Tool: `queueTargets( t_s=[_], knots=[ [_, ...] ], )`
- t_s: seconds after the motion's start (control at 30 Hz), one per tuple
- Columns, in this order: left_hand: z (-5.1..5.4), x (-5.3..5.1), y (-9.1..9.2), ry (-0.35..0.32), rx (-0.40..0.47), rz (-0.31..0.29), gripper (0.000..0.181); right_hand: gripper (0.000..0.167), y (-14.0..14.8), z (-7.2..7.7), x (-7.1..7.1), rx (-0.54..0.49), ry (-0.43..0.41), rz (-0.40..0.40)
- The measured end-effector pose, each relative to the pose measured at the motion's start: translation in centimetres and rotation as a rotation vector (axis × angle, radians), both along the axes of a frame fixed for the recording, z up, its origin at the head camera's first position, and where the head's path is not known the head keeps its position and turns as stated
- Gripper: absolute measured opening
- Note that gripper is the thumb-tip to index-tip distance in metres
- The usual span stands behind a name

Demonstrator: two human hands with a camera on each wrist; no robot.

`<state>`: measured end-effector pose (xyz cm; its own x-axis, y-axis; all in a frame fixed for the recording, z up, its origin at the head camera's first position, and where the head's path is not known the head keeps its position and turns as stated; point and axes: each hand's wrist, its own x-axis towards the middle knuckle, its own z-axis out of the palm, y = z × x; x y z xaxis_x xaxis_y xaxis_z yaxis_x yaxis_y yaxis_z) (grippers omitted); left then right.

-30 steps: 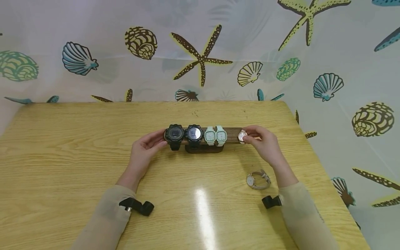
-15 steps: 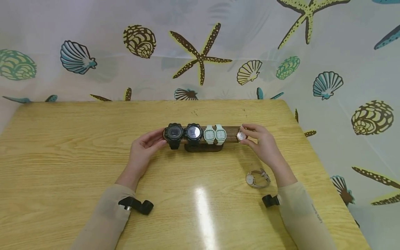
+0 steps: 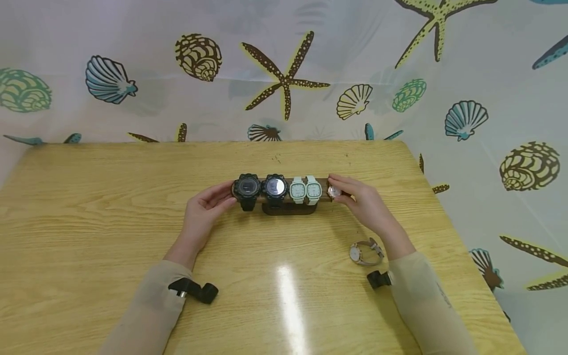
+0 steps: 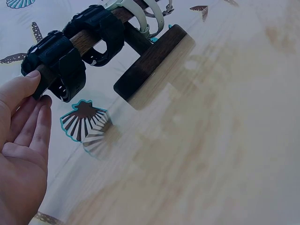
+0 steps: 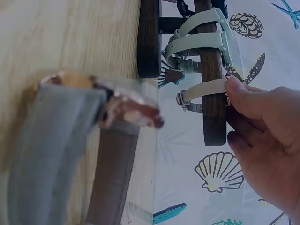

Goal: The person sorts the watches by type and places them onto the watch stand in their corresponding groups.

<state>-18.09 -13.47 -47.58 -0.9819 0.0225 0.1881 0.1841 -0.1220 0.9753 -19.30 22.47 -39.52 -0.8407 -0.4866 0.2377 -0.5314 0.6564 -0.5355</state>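
Observation:
A dark wooden watch stand (image 4: pixel 154 61) holds a row of wristwatches on its bar. At the bar's left end my left hand (image 3: pixel 201 212) pinches the wood between thumb and fingers, beside a black digital watch (image 3: pixel 247 187). A second black watch (image 3: pixel 275 187) and two mint-green watches (image 3: pixel 305 190) sit further right. My right hand (image 3: pixel 366 202) pinches the case of a small pale-strapped watch (image 5: pixel 206 90), whose strap loops round the bar near its right end. Part of that watch's face is hidden by my fingers in the head view.
Another small watch (image 3: pixel 355 254) with a grey-brown strap lies on its side on the wooden table (image 3: pixel 111 222), below my right hand. A shell-patterned cloth (image 3: pixel 155 93) hangs behind the table and along its right side.
My right hand has moved left along the bar, and the small watch has slid with it towards the mint-green watches. My left hand keeps its hold on the stand's left end.

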Motion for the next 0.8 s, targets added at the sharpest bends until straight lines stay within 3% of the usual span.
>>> queueTargets(
  t_s=[0.33, 0.8],
  knots=[
    [0.14, 0.07, 0.08, 0.000, -0.003, 0.005, 0.043, 0.048, -0.82, 0.05, -0.47, 0.015, -0.058, 0.035],
    [-0.08, -0.11, 0.07, -0.016, -0.013, 0.011, 0.043, 0.054, -1.01, -0.26, -0.43, 0.016, -0.013, 0.120]
  ],
)
